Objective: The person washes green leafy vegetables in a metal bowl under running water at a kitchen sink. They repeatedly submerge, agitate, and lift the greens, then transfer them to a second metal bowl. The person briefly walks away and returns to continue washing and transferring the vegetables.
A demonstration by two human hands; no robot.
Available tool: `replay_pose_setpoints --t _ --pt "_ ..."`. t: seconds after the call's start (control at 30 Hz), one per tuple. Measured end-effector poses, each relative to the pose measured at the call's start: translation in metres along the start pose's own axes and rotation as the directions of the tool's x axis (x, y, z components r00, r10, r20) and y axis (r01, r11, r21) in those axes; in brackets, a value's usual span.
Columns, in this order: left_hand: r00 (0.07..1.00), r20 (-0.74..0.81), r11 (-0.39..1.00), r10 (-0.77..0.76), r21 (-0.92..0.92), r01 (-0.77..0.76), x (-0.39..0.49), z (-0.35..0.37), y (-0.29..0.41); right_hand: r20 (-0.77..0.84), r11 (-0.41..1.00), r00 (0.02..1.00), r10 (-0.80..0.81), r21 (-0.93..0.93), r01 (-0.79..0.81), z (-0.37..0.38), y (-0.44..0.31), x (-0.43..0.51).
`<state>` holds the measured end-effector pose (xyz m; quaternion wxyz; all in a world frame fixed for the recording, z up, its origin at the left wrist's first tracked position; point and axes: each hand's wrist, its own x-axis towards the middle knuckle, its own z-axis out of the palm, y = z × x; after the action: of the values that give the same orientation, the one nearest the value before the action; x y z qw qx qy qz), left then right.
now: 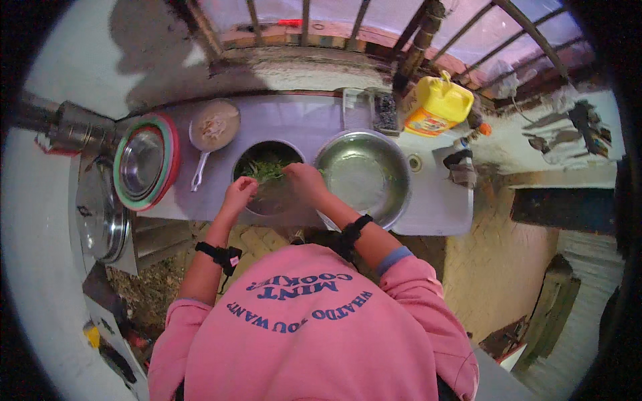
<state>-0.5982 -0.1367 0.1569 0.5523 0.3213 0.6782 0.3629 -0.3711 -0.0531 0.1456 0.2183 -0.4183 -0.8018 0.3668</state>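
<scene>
Leafy green stems (268, 170) lie in a dark-looking round pot (271, 203) on the counter. At the pot's left rim is my left hand (241, 193), thumb and fingertips brought together beside the greens. My right hand (305, 181) reaches over the pot's right side, fingers bent down at the greens and slightly blurred. Whether either hand grips a stem is too small to tell. Right of the pot, almost touching it, stands a wide metal basin (366, 175) with a shiny wet-looking bottom. A bit of green shows between my right hand and the basin.
A handled pan (214, 125) with pale contents sits back left, beside stacked colored basins (173, 160). Behind the metal basin are a plastic basket (357, 110) and a yellow jug (439, 105). Utensils (567, 130) hang at the right wall. A lidded pot (103, 215) stands left.
</scene>
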Motion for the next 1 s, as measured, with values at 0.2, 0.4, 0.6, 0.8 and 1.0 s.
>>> replay_pose_setpoints --t 0.2,0.4,0.6,0.8,1.0 --pt "0.991 0.120 0.992 0.064 0.100 -0.076 0.015 0.011 0.014 -0.324 0.955 0.898 0.296 0.098 -0.280 -0.056 0.073 -0.071" --pt "0.974 0.187 0.983 0.130 0.103 -0.151 0.022 0.035 0.026 -0.276 0.926 0.889 0.366 0.017 -0.377 -0.048 0.092 -0.067" --pt "0.973 0.201 0.988 0.116 0.076 -0.133 0.016 0.037 0.024 -0.238 0.864 0.846 0.477 -0.052 -0.501 0.003 0.090 -0.012" --pt "0.978 0.206 0.999 0.037 -0.007 -0.036 0.010 0.018 0.016 -0.451 0.882 0.785 0.425 0.011 -0.471 -0.057 0.105 -0.061" --pt "0.976 0.219 1.000 -0.006 0.013 0.004 0.003 0.017 0.013 -0.544 0.586 0.679 0.493 -0.370 -0.721 -0.121 0.153 -0.104"
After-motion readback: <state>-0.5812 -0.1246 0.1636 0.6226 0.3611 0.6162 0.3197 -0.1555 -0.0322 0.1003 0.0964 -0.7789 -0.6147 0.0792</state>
